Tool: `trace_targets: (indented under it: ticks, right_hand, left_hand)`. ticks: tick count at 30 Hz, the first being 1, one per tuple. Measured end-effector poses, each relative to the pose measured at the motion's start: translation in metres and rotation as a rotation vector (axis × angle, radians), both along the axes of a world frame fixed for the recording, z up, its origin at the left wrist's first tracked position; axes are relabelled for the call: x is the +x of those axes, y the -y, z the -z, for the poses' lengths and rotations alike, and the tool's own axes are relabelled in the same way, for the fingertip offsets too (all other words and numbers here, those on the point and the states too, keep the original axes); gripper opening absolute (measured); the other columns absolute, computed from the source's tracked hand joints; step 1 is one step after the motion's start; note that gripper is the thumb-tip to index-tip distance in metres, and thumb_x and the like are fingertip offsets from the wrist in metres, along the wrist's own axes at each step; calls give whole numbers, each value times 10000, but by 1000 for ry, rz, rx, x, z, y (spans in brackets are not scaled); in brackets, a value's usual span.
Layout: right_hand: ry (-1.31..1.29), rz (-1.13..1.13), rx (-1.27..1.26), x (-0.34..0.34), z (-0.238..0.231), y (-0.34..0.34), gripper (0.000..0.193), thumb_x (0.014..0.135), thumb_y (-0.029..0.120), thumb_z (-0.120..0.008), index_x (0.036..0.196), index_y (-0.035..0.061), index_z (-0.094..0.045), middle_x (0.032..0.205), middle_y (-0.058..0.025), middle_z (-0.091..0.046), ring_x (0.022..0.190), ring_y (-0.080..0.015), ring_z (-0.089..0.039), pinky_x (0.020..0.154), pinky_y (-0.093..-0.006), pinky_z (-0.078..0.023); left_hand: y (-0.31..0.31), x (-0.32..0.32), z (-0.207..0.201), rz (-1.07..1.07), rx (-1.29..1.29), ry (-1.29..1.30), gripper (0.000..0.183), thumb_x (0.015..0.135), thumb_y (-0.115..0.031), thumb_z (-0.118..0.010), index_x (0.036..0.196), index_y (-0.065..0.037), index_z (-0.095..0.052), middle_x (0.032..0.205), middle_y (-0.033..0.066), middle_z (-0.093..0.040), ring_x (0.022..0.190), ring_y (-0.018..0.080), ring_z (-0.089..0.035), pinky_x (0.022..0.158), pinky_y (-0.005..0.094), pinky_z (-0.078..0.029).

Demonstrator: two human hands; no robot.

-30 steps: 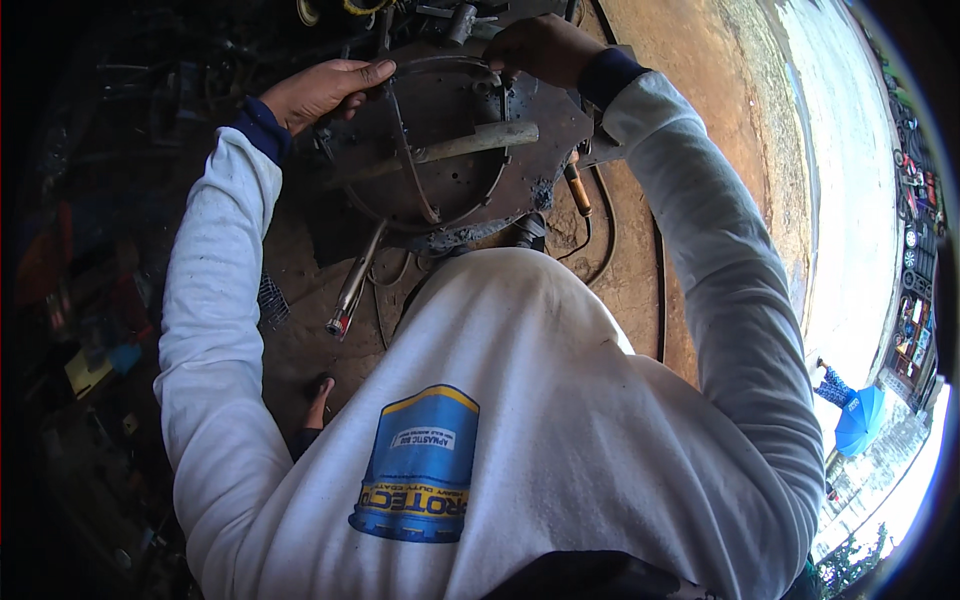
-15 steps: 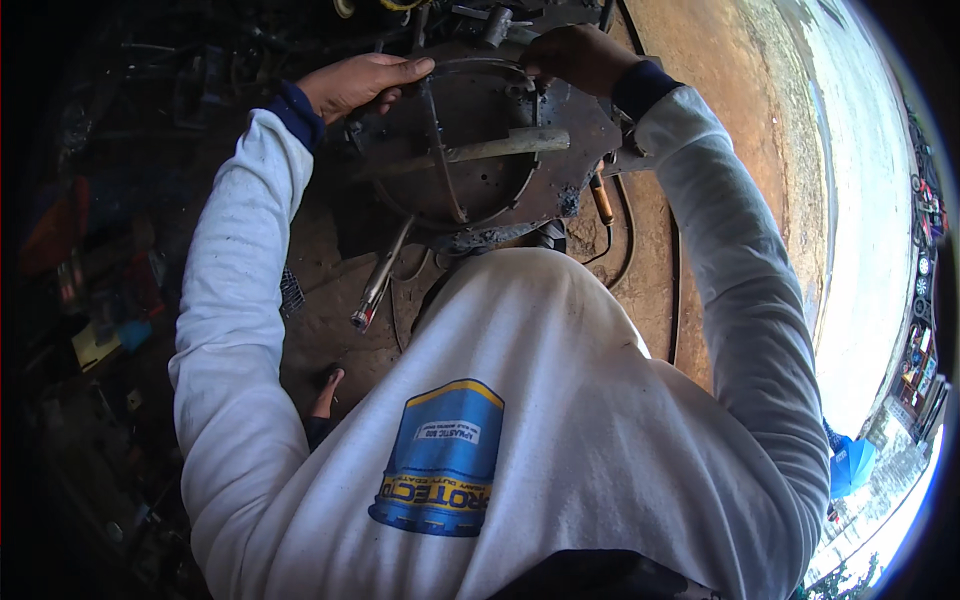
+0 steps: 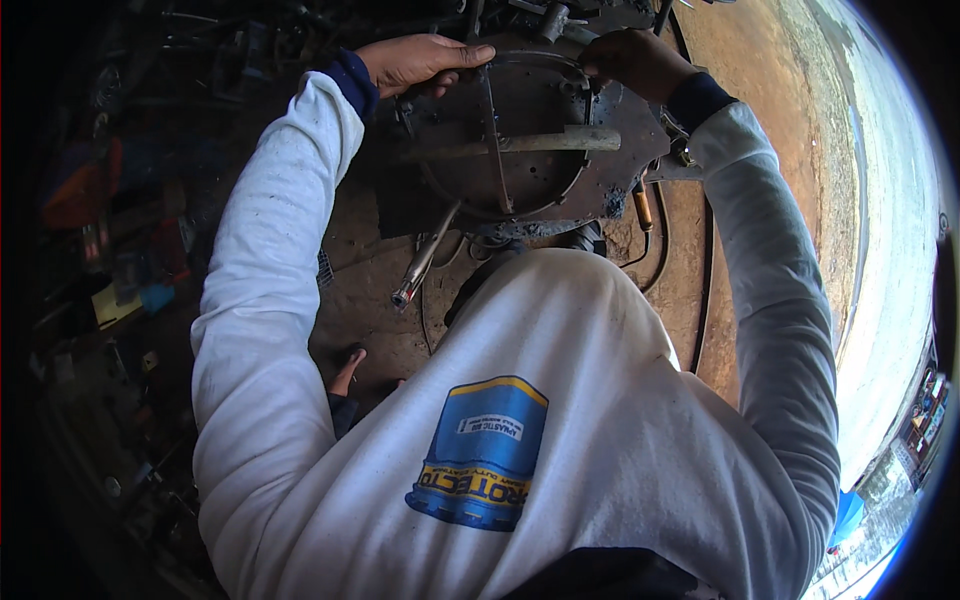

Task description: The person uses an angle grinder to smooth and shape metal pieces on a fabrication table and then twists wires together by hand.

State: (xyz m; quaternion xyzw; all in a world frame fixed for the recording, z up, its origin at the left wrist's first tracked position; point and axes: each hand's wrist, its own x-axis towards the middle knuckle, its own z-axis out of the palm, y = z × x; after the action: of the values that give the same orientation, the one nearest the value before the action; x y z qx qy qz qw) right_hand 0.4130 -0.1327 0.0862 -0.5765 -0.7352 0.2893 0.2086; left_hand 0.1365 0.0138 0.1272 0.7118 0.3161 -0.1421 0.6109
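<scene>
A round metal ring (image 3: 540, 55) lies over a dark, worn metal plate (image 3: 645, 140). My left hand (image 3: 425, 63) is at the ring's far left, its thumb pressed against the fingers where a thin metal rod (image 3: 493, 135) meets the rim. That rod runs across the ring toward me. On the far right of the rim, the fingers of my right hand (image 3: 632, 65) are closed around the ring's edge, partly in shadow. A pale flat bar (image 3: 560, 141) crosses the ring from side to side, beneath the rod.
A metal tube (image 3: 428, 258) sticks out from the plate's near left edge. Right of the plate hangs an orange-handled tool (image 3: 643, 205) with a dark cable. A short metal cylinder (image 3: 553, 22) stands beyond the ring. Dark clutter fills the left, and another person's foot (image 3: 350, 368) shows below it.
The whole view has shifted, so the plate and ring appear farther right and slightly higher. Both hands keep their places on the ring.
</scene>
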Motion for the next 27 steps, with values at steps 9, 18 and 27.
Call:
trace_targets:
  ticks: [9, 18, 27]
  right_hand:
    - [7, 14, -25, -4, -10, 2, 178, 868, 79, -578, 1002, 11, -673, 903, -104, -675, 783, -201, -680, 741, -327, -541]
    - [108, 13, -29, -8, -16, 2, 195, 899, 161, -580, 1026, 50, -678, 884, -103, -692, 783, -201, -694, 770, -350, -534]
    - [113, 59, 2, 0, -3, -1, 216, 912, 289, -572, 1027, 170, -710, 823, -45, -696, 799, -205, -676, 791, -362, -524]
  left_hand:
    - [1, 0, 0, -7, 7, 4, 433, 875, -539, -604, 971, -118, -625, 705, -96, -399, 651, 27, -377, 592, 204, -387]
    - [-6, -3, 5, 2, -42, -24, 420, 890, -529, -598, 980, -119, -625, 766, -116, -442, 662, 16, -373, 591, 194, -372]
    - [-5, 0, 2, -5, -45, -43, 433, 881, -518, -619, 1018, -107, -610, 796, -109, -465, 675, 21, -387, 590, 197, -372]
